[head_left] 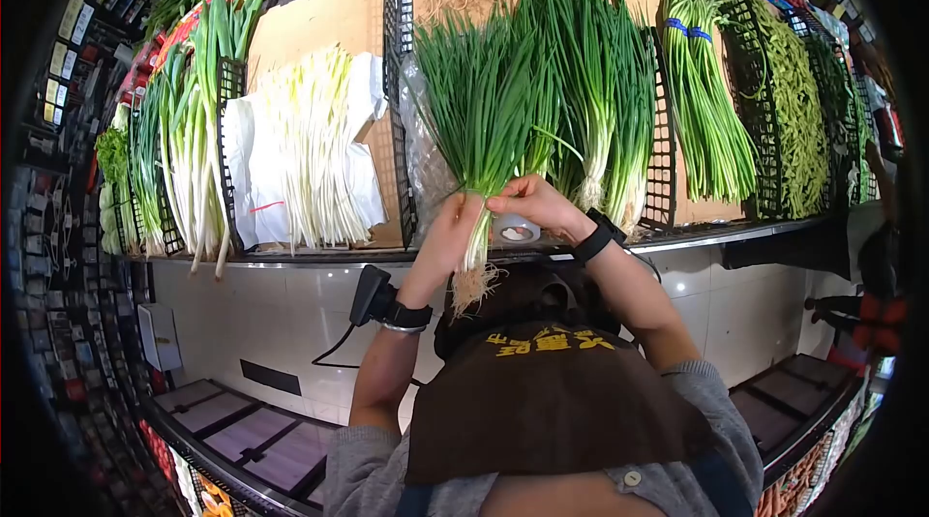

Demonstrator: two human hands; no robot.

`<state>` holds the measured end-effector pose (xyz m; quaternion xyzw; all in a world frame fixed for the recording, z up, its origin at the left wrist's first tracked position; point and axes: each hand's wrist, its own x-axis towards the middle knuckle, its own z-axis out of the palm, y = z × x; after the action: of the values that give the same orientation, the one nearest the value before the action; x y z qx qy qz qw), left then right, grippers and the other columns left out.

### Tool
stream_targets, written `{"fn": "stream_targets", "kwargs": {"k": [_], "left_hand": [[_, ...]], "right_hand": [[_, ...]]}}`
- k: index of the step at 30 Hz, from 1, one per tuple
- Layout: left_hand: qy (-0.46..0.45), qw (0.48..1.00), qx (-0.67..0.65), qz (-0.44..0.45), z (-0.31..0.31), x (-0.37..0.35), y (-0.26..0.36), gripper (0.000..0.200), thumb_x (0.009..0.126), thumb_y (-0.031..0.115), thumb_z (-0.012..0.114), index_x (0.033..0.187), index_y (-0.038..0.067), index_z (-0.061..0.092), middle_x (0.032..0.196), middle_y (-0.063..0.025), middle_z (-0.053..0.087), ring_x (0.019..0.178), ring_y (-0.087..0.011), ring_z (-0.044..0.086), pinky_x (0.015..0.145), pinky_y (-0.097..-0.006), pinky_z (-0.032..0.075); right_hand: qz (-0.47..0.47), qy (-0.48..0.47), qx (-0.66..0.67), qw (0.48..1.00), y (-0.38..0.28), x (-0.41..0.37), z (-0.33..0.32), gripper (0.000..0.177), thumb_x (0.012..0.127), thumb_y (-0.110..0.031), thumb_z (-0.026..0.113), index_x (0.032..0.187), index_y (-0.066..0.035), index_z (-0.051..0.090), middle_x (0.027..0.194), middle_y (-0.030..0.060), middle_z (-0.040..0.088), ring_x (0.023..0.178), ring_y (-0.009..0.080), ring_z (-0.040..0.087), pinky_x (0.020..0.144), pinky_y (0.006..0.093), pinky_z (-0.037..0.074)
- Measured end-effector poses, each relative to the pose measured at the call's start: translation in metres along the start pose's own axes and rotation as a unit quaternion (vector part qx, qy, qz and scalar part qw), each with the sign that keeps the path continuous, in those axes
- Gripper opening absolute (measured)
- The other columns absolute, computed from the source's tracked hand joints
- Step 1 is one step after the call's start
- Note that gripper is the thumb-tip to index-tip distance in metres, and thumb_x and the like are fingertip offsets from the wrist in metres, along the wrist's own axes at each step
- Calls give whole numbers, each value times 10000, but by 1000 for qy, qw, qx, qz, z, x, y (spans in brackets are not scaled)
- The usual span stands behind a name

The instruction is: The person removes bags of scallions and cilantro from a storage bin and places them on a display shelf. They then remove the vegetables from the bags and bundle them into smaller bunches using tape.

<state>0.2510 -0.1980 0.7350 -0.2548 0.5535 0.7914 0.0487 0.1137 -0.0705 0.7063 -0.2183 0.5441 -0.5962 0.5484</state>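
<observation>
A: What do the hands have?

B: A scallion bunch [484, 120], held upright in front of the shelf [716, 236], with its roots hanging below the fists. The left hand [453, 232] has its grip wrapped tight round the white stalks. The right hand [535, 206] pinches the same stalks just beside it, fingertips pressed onto them.

A: And the compartments behind?

B: Black mesh dividers [395, 82] split the shelf into bays lined with cardboard. The middle bay holds more scallions [605, 101] standing on end. To the left, pale yellow chives [314, 145] lie on white paper [363, 178]. Further left are leeks [194, 130] (green tops, white bottoms). To the right is a bundle of thin green stalks [711, 120] tied with a blue band [687, 30], then a bay of green beans [798, 120].

A: Anything near the hands?

B: A tape roll [518, 231] on the shelf edge, just behind them.
</observation>
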Motion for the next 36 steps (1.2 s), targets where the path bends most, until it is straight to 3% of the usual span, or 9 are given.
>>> {"fn": "stream_targets", "kwargs": {"k": [2,5,9,15,17,21,27,29,36], "left_hand": [[112,821,412,379,12,2,-13,377,867,216,547,1143,17,383,812,-94,582,609,-135,586,534,-236,471],[72,972,151,162,22,0,-6,405,819,148,613,1133,23,390,796,-53,551,567,-99,550,509,-234,455],[-21,995,-34,87,30,-21,46,409,805,148,608,1139,34,401,730,-46,514,552,-102,528,464,-228,426],[-151,970,-186,52,42,-16,33,343,911,317,465,1120,46,441,648,22,409,475,-84,453,436,-186,421],[-314,815,-487,-25,31,2,-7,471,887,467,440,1133,65,441,622,33,371,483,-78,443,451,-169,450],[-53,965,-246,-74,22,-16,-11,539,864,511,443,1085,21,481,777,-78,582,626,-140,590,624,-332,558],[14,1000,-6,2,14,-19,15,322,902,271,506,1047,-15,472,729,-85,591,640,-129,608,552,-268,506],[42,980,139,134,20,-14,35,205,913,176,478,1046,23,451,682,-33,523,571,-121,543,518,-261,464],[-79,980,-166,73,26,-1,23,244,910,299,487,939,57,469,623,-3,471,510,-94,481,471,-251,429]], "right_hand": [[-67,8,-93,993,-6,4,1,249,784,-231,685,699,-3,629,592,2,542,544,63,467,542,230,384],[-167,43,-225,959,-21,3,4,277,783,-233,677,653,0,602,550,8,420,586,88,424,569,242,339],[-232,-56,-164,957,-62,-20,-1,193,838,-200,614,865,-9,622,864,16,525,783,110,479,711,236,392],[-101,-64,-25,993,-24,-9,-13,205,865,-220,586,846,-20,627,754,-40,562,673,39,486,627,192,409],[-71,-171,113,976,12,0,-23,240,876,-262,570,794,-43,625,666,-72,556,606,18,491,569,182,416],[-17,-83,78,993,7,-10,-6,261,859,-286,593,766,-44,622,675,-48,583,571,18,473,521,188,402],[-27,31,-251,967,-51,0,12,328,782,-319,674,640,-27,630,583,-22,556,559,36,476,506,206,389],[-154,61,-365,916,-91,1,23,325,796,-318,659,711,-5,636,606,-3,563,569,48,488,505,209,388],[-26,-143,-98,985,-63,10,-21,271,848,-309,591,845,-44,643,760,-20,615,666,55,539,613,215,450]]}}
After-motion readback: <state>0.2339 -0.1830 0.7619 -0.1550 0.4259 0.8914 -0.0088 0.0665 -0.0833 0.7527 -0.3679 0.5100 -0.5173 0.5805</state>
